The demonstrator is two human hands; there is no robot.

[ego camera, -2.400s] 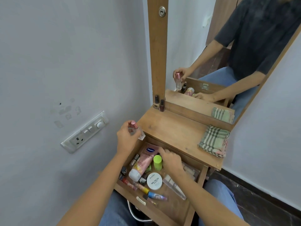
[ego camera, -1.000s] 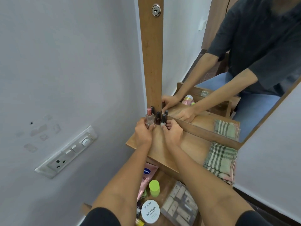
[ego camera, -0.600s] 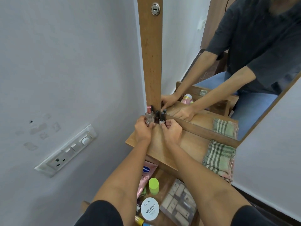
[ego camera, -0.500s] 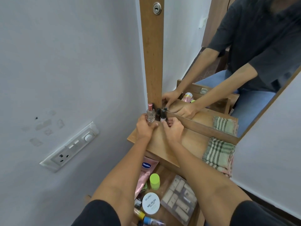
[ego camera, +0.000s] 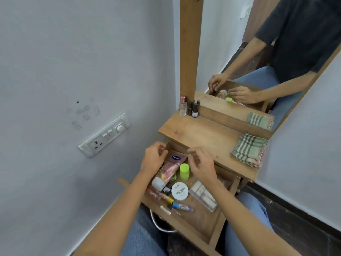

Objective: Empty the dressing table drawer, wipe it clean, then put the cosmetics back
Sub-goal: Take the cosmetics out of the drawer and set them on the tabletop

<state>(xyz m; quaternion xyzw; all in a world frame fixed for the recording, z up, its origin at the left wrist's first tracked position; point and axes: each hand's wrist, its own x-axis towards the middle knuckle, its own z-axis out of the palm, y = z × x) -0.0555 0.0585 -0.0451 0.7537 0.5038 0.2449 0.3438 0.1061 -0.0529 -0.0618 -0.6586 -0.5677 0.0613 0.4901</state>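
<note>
The wooden drawer [ego camera: 198,234] stands pulled out below the tabletop [ego camera: 206,137]. Inside lie a pink Vaseline tube [ego camera: 168,169], a lime-green capped bottle [ego camera: 184,172], a round white nail polish remover tub [ego camera: 180,191], a clear palette case [ego camera: 203,197] and several small tubes [ego camera: 175,205]. My left hand [ego camera: 154,158] hovers over the drawer's back left with loosely curled fingers, holding nothing. My right hand [ego camera: 202,164] hovers beside it, also empty. On the tabletop's back left corner stand a clear perfume bottle with a pink cap [ego camera: 182,107] and two dark nail polish bottles [ego camera: 193,109].
A folded green checked cloth [ego camera: 248,149] lies at the tabletop's right end. The mirror [ego camera: 258,52] rises behind the table, its wooden post [ego camera: 189,48] at the left. A wall socket panel [ego camera: 105,135] sits on the left wall. My knees flank the drawer.
Both hands left the bottles at the tabletop's back corner and drew back toward me over the open drawer. The perfume bottle now stands alone beside the nail polishes.
</note>
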